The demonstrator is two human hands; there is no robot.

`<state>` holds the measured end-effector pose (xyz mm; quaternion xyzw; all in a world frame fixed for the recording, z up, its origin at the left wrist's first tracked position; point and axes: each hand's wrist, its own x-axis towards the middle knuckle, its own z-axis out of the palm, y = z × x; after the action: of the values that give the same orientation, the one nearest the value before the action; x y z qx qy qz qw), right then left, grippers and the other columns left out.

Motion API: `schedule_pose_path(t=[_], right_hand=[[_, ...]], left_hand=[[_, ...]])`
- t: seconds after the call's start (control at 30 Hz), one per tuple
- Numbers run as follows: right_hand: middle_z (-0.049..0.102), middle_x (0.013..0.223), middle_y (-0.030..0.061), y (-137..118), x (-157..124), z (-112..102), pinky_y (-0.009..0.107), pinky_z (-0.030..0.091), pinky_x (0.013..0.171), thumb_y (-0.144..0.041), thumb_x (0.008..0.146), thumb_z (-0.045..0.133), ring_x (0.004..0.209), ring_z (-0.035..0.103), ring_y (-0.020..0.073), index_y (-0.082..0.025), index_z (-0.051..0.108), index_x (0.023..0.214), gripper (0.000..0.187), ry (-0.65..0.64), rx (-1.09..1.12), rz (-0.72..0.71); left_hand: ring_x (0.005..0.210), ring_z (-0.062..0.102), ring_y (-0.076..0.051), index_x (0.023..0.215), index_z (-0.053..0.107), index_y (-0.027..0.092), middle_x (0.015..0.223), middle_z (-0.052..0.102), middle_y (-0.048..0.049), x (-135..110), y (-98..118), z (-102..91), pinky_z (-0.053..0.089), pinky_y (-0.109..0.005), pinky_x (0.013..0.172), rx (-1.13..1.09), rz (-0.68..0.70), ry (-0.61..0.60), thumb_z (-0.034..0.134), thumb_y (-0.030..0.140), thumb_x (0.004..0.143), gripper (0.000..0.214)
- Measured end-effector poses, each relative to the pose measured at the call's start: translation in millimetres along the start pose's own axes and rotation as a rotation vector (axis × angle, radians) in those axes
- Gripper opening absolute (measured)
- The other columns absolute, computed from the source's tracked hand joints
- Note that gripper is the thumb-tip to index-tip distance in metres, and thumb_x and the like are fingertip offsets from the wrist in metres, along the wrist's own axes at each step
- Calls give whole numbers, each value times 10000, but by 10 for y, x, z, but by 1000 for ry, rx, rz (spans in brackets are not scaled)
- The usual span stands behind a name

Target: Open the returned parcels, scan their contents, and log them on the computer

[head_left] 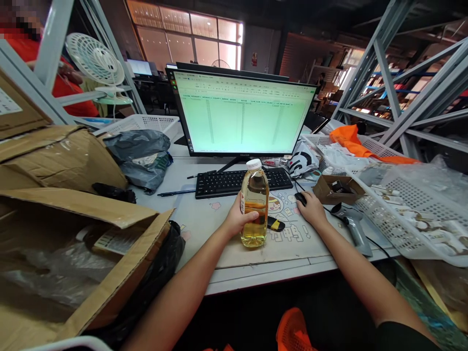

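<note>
My left hand (239, 218) is wrapped round a clear plastic bottle (255, 204) of yellow liquid with a white cap, held upright just above the desk mat (204, 229). My right hand (311, 208) rests on a black computer mouse (300, 197), fingers curled over it. A black keyboard (241, 182) lies behind the bottle, under a monitor (241, 113) showing a pale green spreadsheet. A small black and yellow object (276, 224) lies on the mat beside the bottle.
An open cardboard box (73, 253) with plastic wrap fills the left. White plastic baskets (413, 214) of small items sit right, with a handheld scanner (353, 226) near them. A grey bag (141, 156), a desk fan (97, 66) and a person in red (69, 85) are at back left.
</note>
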<state>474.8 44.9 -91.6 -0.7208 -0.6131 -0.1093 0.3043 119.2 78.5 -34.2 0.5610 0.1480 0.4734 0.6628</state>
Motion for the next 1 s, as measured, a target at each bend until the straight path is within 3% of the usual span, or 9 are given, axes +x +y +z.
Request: schedule_pose_path(t=[0.3, 0.7, 1.0], right_hand=[[672, 1377, 165, 5, -24, 33, 502, 500, 1147, -408, 944, 544, 1273, 627, 331, -162, 743, 1284, 464, -1, 35, -31], [659, 1390, 196, -14, -16, 31, 520, 509, 1138, -411, 942, 539, 1254, 639, 353, -113, 738, 1298, 506, -2, 5, -7], [658, 1373, 192, 8, -32, 35, 507, 502, 1128, -408, 962, 526, 1260, 620, 345, -136, 738, 1288, 475, 17, -19, -22]], left_hand=[[1056, 725, -298, 1316, 468, 198, 1219, 710, -134, -7, 17, 30, 577, -421, 940, -45, -20, -15, 1014, 470, 594, 946], [1142, 708, -318, 1347, 483, 206, 1287, 687, -150, -15, -12, 9, 559, -432, 992, -47, -3, -16, 1015, 483, 610, 950], [1185, 684, -333, 1412, 473, 201, 1321, 672, -160, -17, 18, 21, 545, -444, 1023, -21, -1, -4, 1016, 524, 585, 1041]])
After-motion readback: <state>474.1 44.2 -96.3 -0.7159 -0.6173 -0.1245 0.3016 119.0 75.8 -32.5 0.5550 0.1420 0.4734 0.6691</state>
